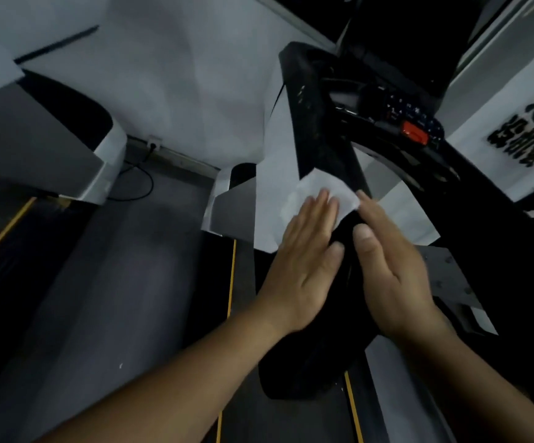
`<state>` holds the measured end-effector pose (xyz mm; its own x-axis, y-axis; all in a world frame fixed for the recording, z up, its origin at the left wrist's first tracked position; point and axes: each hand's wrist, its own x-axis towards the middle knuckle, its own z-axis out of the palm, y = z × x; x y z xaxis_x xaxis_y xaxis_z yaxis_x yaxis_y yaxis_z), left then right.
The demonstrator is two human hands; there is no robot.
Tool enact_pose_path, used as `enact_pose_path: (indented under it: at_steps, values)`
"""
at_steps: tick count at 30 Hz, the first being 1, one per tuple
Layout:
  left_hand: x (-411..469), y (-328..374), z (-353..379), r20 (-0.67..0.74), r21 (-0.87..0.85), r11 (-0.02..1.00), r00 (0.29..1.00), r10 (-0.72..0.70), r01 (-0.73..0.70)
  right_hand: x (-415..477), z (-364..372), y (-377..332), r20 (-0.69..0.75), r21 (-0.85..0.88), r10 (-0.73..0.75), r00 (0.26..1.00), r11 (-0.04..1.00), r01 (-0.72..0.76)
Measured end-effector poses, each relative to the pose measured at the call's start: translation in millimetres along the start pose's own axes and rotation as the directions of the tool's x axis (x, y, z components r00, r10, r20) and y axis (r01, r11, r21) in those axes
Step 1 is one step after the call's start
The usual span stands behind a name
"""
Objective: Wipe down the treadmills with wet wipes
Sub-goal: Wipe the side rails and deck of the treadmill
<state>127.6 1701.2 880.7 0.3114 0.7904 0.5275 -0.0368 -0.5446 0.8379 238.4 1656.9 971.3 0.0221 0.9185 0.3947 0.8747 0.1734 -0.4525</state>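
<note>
Fingers (318, 207) flat on the wet wipe (323, 190)

Left hand (307, 260) has its fingers straight and together, pressing the white wet wipe onto the black treadmill handrail (320, 145), gripping nothing. The wipe sits at twelve o'clock from that hand, draped over the rail. Right hand (390, 263), at three o'clock across the rail, is flat too, fingertips touching the wipe's edge, thumb against the rail. Red button (414, 135) on the console (387, 103) at one o'clock; second treadmill (77, 148) out at ten o'clock
</note>
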Motion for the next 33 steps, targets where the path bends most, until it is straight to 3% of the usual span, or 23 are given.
enact_pose_path:
  at_steps: [3, 8, 12, 13, 17, 19, 21, 23, 27, 29, 32, 33]
  values:
    - [-26, -18, 4, 0.031, 0.043, 0.987, 0.988, 0.151, -0.153, 27, -8, -6, 0.154, -0.029, 0.121, 0.981, 0.993, -0.118]
    - [71, -27, -33, 0.092, 0.0, 0.999, 0.995, -0.045, 0.045, 83, -3, -14, 0.249, -0.115, 0.267, 0.931, 0.963, -0.245]
    - [49, -54, -35, 0.184, 0.079, 0.954, 0.945, 0.271, -0.289, 106, 3, -11, 0.229, -0.106, 0.332, 0.915, 0.943, -0.316]
    - [63, -65, -42, 0.19, 0.062, 0.952, 0.94, 0.285, -0.301, 112, 4, -11, 0.223, -0.106, 0.346, 0.911, 0.938, -0.33]
    - [182, -72, -67, 0.196, 0.065, 0.998, 0.98, 0.007, -0.021, 137, 11, -11, 0.188, -0.15, 0.412, 0.892, 0.909, -0.389]
    - [177, -72, -64, 0.207, 0.055, 0.988, 0.97, 0.129, -0.143, 149, 13, -11, 0.194, -0.166, 0.395, 0.898, 0.916, -0.366]
    - [144, -82, -61, 0.271, 0.025, 0.926, 0.894, 0.356, -0.377, 162, 14, -14, 0.216, -0.166, 0.408, 0.887, 0.911, -0.378]
    - [163, -106, -69, 0.272, 0.026, 0.87, 0.841, 0.467, -0.491, 174, 17, -14, 0.204, -0.193, 0.423, 0.883, 0.901, -0.387]
    - [257, -115, -85, 0.242, 0.164, 0.936, 0.932, 0.269, -0.312, 195, 25, -5, 0.163, -0.281, 0.445, 0.881, 0.876, -0.391]
    - [252, -118, -82, 0.267, 0.119, 0.92, 0.905, 0.332, -0.373, 203, 27, 0, 0.154, -0.242, 0.43, 0.89, 0.889, -0.388]
    - [258, -137, -89, 0.368, 0.116, 0.824, 0.794, 0.484, -0.555, 216, 30, 3, 0.132, -0.185, 0.424, 0.896, 0.899, -0.398]
    - [281, -145, -92, 0.37, 0.16, 0.822, 0.805, 0.463, -0.546, 222, 31, 5, 0.124, -0.177, 0.405, 0.906, 0.907, -0.381]
